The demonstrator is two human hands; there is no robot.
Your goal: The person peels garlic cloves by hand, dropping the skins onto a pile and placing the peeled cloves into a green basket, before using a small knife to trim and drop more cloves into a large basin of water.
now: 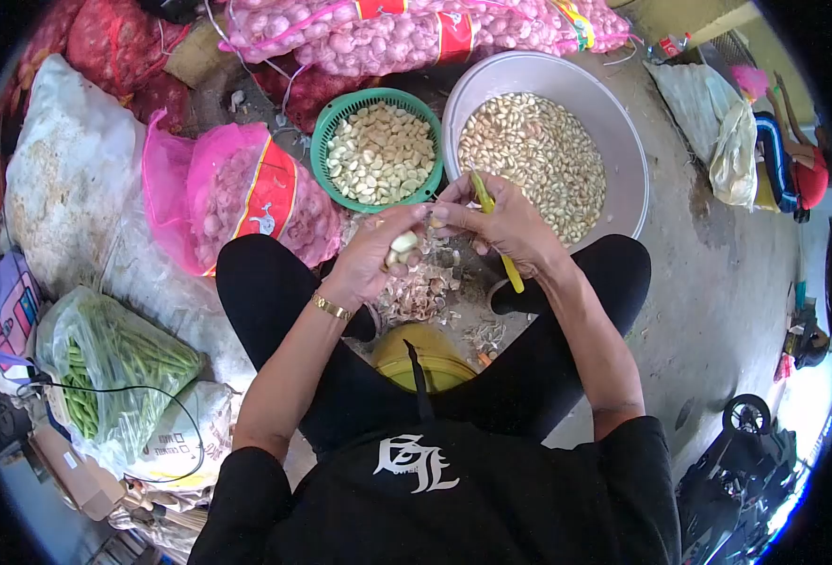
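Note:
Several peeled garlic cloves (403, 247) rest in my left hand (378, 252), whose fingers are curled round them. A yellow-handled knife (484, 193) is held in my right hand (508, 226). The fingertips of both hands meet over a small piece too small to make out. Beyond my left hand stands a green basket (320, 155) of pale peeled cloves. A large grey tub (634, 160) full of cloves stands beyond my right hand. Loose papery skins (420, 292) lie on the floor below my hands.
Pink mesh sacks of bulbs (317, 212) lie at the left and along the back (397, 42). A bag of green beans (119, 367) is at the lower left. A yellow container (420, 353) stands between my legs. A person (807, 174) is at the far right.

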